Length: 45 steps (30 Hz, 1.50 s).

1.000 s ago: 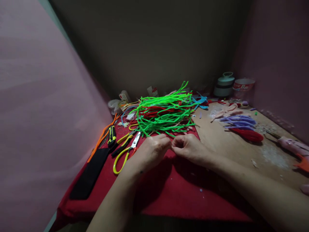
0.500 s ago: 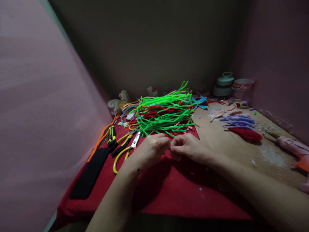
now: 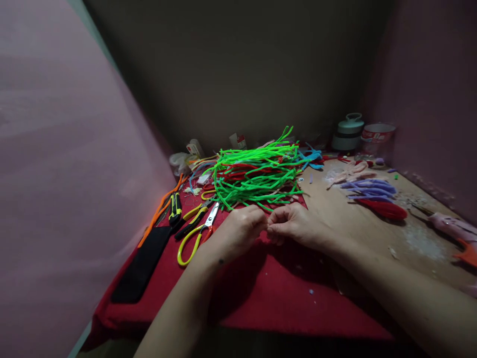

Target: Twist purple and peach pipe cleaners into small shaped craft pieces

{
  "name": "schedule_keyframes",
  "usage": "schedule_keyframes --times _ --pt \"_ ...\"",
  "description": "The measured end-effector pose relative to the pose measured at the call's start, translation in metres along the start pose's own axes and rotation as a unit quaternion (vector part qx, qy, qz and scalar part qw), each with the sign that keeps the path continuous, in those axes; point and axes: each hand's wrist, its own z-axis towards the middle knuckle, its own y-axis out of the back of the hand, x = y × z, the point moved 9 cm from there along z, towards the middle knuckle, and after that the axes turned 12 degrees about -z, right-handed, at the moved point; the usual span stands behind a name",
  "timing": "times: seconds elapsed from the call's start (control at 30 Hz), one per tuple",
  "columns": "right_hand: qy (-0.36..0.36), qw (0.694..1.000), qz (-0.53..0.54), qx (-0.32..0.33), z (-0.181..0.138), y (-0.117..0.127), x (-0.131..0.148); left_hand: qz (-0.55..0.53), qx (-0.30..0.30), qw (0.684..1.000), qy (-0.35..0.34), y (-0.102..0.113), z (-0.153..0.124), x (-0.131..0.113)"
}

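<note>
My left hand (image 3: 246,222) and my right hand (image 3: 287,224) meet over the red cloth (image 3: 261,303), fingertips pinched together and almost touching. Whatever sits between the fingers is too small or too hidden to name. Just beyond them lies a heap of green pipe cleaners (image 3: 257,186), with red pipe cleaners (image 3: 246,172) showing in its middle. Left of my left hand rest scissors with yellow handles (image 3: 191,244), blades pointing away, and yellow-and-black pliers (image 3: 192,222).
Further left lie a yellow-and-black utility knife (image 3: 175,209), a black flat object (image 3: 141,266) and orange pipe cleaners (image 3: 159,211). On the board at right are purple pipe cleaners (image 3: 368,188), a red bundle (image 3: 385,210) and a pink glue gun (image 3: 449,223). A lidded jar (image 3: 348,134) stands behind.
The whole view has shifted slightly, so everything sits a little further right. Both hands keep their pinch, with only slight finger movement.
</note>
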Motion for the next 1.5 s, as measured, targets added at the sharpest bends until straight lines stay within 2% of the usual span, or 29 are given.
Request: schedule_keyframes --times 0.07,0.13,0.2,0.27,0.37,0.57,0.77,0.9,1.03,1.2,1.37,1.5 --pt "0.003 1.0 0.011 -0.007 0.0 0.003 0.001 -0.124 -0.003 0.99 0.062 0.003 0.001 0.008" --pt "0.008 0.999 0.027 -0.017 0.001 0.006 0.003 -0.23 -0.017 0.964 0.135 0.004 0.0 0.019" --pt "0.011 0.999 0.042 -0.024 0.001 0.007 0.003 -0.282 -0.049 0.939 0.189 0.005 -0.001 0.027" --pt "0.015 0.998 0.057 -0.03 0.001 0.008 0.004 -0.295 -0.084 0.928 0.212 0.006 -0.003 0.032" --pt "0.019 0.997 0.072 -0.034 0.001 0.008 0.004 -0.288 -0.115 0.93 0.198 0.007 -0.002 0.031" --pt "0.005 0.994 0.099 -0.041 -0.001 0.009 0.004 -0.31 -0.104 0.931 0.164 0.006 0.001 0.031" --pt "0.022 0.994 0.059 -0.088 -0.001 0.014 0.004 -0.347 -0.119 0.909 0.201 0.001 0.002 0.036" --pt "0.033 0.993 0.035 -0.11 -0.002 0.015 0.004 -0.299 -0.145 0.917 0.219 -0.001 -0.002 0.036" --pt "0.023 0.992 0.073 -0.098 -0.001 0.012 0.001 -0.263 -0.155 0.935 0.182 0.004 -0.001 0.031" --pt "0.022 0.987 0.127 -0.097 0.002 0.013 -0.001 -0.371 -0.135 0.897 0.197 -0.001 0.003 0.035" --pt "0.022 0.984 0.152 -0.093 0.003 0.011 -0.003 -0.378 -0.152 0.889 0.208 -0.003 0.003 0.036" --pt "0.009 0.983 0.18 -0.029 0.003 0.002 -0.005 -0.413 -0.139 0.876 0.205 -0.006 0.004 0.037"
